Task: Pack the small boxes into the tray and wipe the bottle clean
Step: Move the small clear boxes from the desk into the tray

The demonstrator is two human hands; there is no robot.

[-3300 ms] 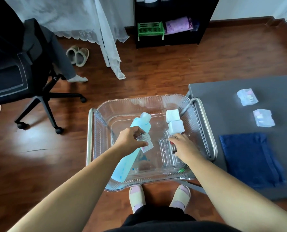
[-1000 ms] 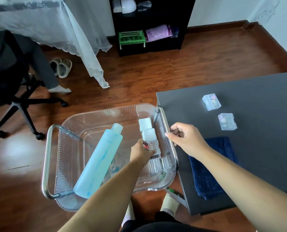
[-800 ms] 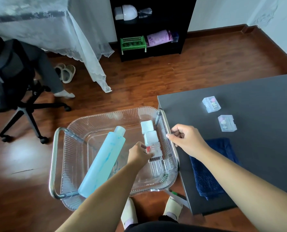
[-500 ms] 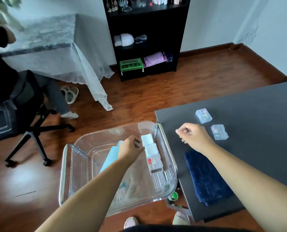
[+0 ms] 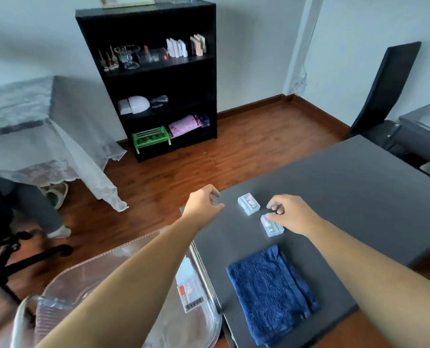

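Now that the fingers of the left hand are out of the tray, they curl on nothing by the left edge of the bench. The right hand curls over the nearer small box, grip unclear. The farther small box awaits packing too.

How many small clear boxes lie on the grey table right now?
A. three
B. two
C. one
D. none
B: only two show on the table. The far box lies between the left hand and the right hand, and the near box is at the right hand, beyond the blue towel.
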